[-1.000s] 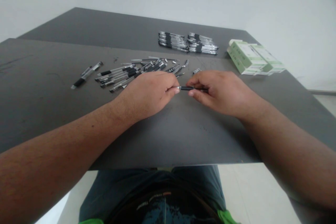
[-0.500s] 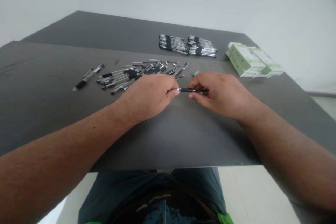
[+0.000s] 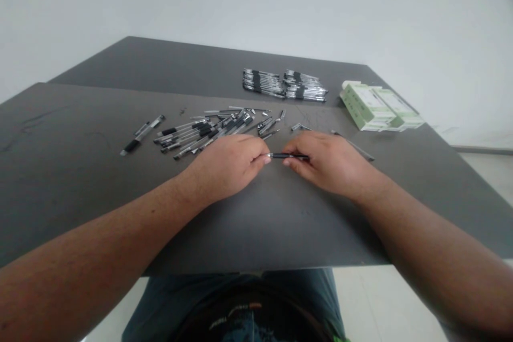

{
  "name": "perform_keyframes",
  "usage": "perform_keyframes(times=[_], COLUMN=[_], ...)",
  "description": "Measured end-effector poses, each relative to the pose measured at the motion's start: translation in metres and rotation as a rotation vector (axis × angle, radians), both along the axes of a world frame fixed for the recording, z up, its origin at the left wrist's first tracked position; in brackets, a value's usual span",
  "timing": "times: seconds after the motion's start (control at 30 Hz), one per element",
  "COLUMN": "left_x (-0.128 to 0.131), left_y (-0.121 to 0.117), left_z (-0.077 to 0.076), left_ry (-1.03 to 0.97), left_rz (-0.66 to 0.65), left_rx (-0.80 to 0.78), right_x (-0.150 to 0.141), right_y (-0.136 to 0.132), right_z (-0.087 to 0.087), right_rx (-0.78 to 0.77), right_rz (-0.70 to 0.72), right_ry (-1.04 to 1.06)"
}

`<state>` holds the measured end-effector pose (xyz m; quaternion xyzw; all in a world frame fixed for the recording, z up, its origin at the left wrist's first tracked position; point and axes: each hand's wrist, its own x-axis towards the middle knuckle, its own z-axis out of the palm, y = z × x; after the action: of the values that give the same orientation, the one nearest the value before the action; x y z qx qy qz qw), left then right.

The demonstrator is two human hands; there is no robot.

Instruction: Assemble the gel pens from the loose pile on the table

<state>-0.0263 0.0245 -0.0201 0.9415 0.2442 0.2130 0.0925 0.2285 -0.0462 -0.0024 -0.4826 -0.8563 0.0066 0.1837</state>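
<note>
Between my two hands a pen (image 3: 277, 155) with a black grip lies level, just above the table's near part. My left hand (image 3: 234, 163) pinches its left end, the tip side, between thumb and forefinger. Around the barrel to the right, the fingers of my right hand (image 3: 326, 163) are closed, hiding the far end. Behind my left hand spreads a loose pile of pen parts (image 3: 204, 128), clear barrels with black grips. Small caps and refills (image 3: 266, 125) lie close behind the gap between the hands. One thin pen piece (image 3: 358, 150) rests behind my right wrist.
Two neat rows of pens (image 3: 262, 83) lie further back on the grey table (image 3: 100, 69). Green and white boxes (image 3: 372, 107) stand at the back right. To the left are a thick pen (image 3: 142, 135) and a smaller piece beside it. A white wall rises behind.
The camera view has tilted up, so everything sits lower in the picture. Both hands keep hold of the pen, slightly closer together. The thin piece behind my right wrist now shows.
</note>
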Motion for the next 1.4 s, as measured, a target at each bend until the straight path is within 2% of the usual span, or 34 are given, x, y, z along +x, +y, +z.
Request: perform_keyframes(times=[0.2, 0.43, 0.77, 0.93, 1.13, 1.27, 1.4], left_x=[-0.001, -0.002, -0.003, -0.003, -0.002, -0.001, -0.002], left_y=[0.002, 0.002, 0.002, 0.001, 0.002, 0.003, 0.003], left_z=[-0.004, -0.009, -0.011, -0.010, -0.011, -0.012, -0.013], left_ry=[0.004, -0.045, -0.040, -0.032, -0.050, -0.040, -0.037], left_rz=[-0.025, -0.042, -0.051, -0.057, -0.054, -0.066, -0.055], left_rx=[-0.001, 0.000, -0.016, -0.035, -0.029, -0.033, -0.044], right_x=[-0.002, 0.001, 0.000, 0.001, 0.001, 0.001, 0.000], right_y=[0.001, 0.002, 0.002, 0.002, 0.002, 0.002, 0.003], right_z=[-0.003, -0.006, -0.009, -0.010, -0.009, -0.010, -0.011], right_rx=[-0.080, -0.020, -0.049, -0.068, -0.058, -0.110, -0.130], right_rz=[0.021, 0.038, 0.034, 0.075, 0.045, 0.068, 0.041], right_ry=[-0.008, 0.046, 0.049, 0.030, 0.054, -0.012, 0.025])
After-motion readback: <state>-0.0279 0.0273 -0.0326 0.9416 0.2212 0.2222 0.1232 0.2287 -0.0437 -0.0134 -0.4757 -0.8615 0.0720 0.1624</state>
